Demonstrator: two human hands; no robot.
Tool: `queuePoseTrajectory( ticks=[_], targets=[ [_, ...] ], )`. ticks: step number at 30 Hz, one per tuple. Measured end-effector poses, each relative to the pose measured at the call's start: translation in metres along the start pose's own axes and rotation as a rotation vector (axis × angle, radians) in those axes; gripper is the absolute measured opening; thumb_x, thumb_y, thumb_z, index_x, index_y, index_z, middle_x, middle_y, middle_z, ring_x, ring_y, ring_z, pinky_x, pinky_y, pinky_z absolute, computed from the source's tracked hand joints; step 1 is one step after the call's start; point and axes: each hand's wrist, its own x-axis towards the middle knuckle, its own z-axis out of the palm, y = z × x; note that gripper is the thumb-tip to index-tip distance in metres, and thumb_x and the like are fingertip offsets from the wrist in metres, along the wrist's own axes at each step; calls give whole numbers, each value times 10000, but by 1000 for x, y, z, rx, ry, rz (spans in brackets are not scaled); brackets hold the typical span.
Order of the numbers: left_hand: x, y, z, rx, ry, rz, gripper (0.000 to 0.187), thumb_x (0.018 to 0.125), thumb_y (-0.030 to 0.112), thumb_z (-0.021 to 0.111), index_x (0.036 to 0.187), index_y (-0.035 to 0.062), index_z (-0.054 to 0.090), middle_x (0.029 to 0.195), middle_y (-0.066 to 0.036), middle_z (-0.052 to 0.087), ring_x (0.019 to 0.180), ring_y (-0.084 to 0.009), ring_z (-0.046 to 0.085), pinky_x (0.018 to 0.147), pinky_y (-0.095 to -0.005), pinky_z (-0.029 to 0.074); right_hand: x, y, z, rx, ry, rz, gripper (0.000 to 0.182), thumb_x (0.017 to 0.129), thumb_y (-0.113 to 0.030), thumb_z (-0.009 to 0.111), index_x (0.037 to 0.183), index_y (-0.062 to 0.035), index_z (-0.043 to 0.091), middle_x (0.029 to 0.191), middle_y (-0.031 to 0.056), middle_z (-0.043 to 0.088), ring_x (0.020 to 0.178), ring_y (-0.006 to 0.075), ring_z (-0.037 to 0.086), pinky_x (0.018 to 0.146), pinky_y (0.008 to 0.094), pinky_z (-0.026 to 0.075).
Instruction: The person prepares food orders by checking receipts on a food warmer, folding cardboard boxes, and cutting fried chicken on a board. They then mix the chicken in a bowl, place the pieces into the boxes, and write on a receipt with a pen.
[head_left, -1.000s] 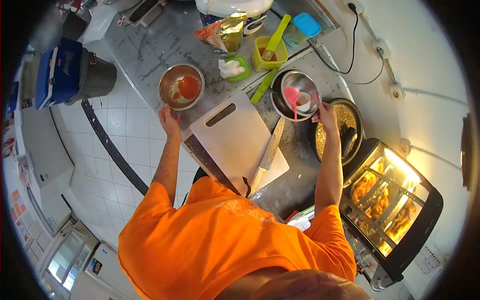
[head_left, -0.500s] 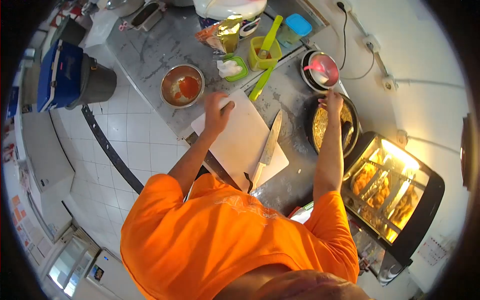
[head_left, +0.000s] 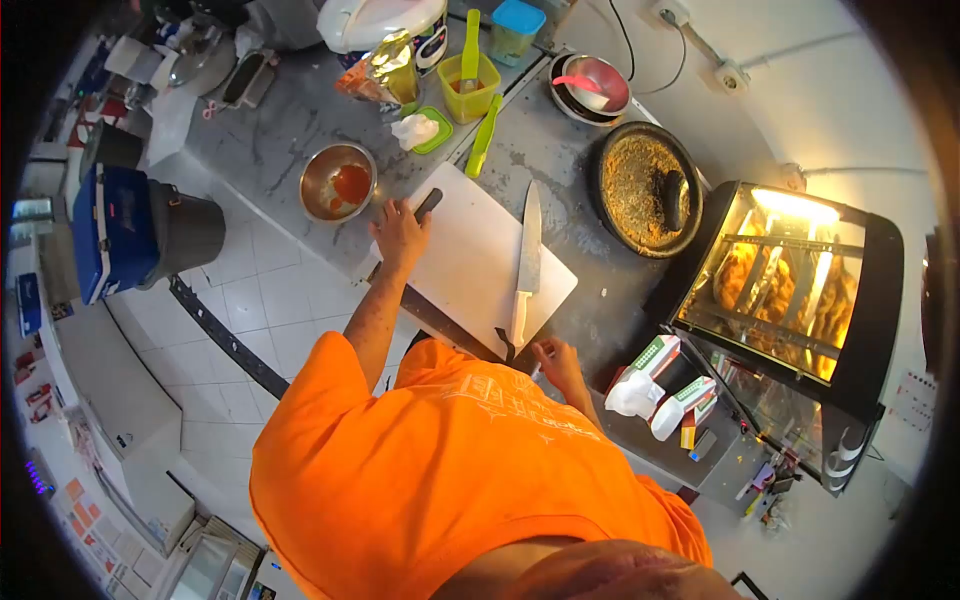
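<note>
My left hand (head_left: 400, 232) lies on the upper left edge of a white cutting board (head_left: 470, 260), fingers spread, beside a dark slot-like mark (head_left: 428, 205). A large knife (head_left: 529, 245) with a pale handle rests on the board, blade pointing away from me. Close to the board's near right corner is my right hand (head_left: 562, 362), fingers loosely bent and apart, not touching the knife. A metal bowl (head_left: 311, 188) with red sauce stands beyond my left hand. Farther right sits a black mortar (head_left: 612, 225) of brown ground mixture, with a dark pestle (head_left: 677, 200) in it.
Behind the board are a green spatula (head_left: 484, 138), a yellow-green tub (head_left: 469, 100), a green lid (head_left: 432, 130) and a foil bag (head_left: 385, 72). Stacked bowls (head_left: 592, 88) stand by the wall. A lit display case (head_left: 790, 275) and white-green boxes (head_left: 655, 362) are at right.
My right hand has come back from the mortar to the board's near corner. My left hand's fingers have spread out on the board. The view has shifted, showing the boxes.
</note>
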Motion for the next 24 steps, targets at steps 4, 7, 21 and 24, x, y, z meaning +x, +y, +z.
queuePoseTrajectory(
  ticks=[4,7,21,24],
  targets=[
    [-6,-14,2,-86,-84,-46,466,818,453,603,1087,73,612,1209,-82,500,1155,-287,438,911,-584,311,-36,7,3,71,-53,3,220,866,-201,622,909,13,646,750,157,666,638,226,651,598,337,502],
    [-25,-13,-12,-46,-55,27,536,814,498,591,1113,54,617,1269,-88,462,1211,-315,386,943,-600,284,-44,12,4,61,35,-135,220,871,-202,623,901,14,643,703,132,658,591,186,630,562,318,488],
    [-133,-145,-37,-595,130,333,122,822,160,639,768,51,643,817,-74,654,825,-295,598,727,-392,444,7,-95,77,272,33,-438,220,889,-173,594,966,33,607,776,129,636,650,183,623,604,308,487],
    [-149,-191,-30,-715,-45,389,212,882,177,589,753,14,630,708,-127,609,676,-325,589,635,-400,456,2,-163,98,215,27,-462,320,854,-66,596,1161,-17,521,842,113,634,700,198,638,637,301,503]
  ],
)
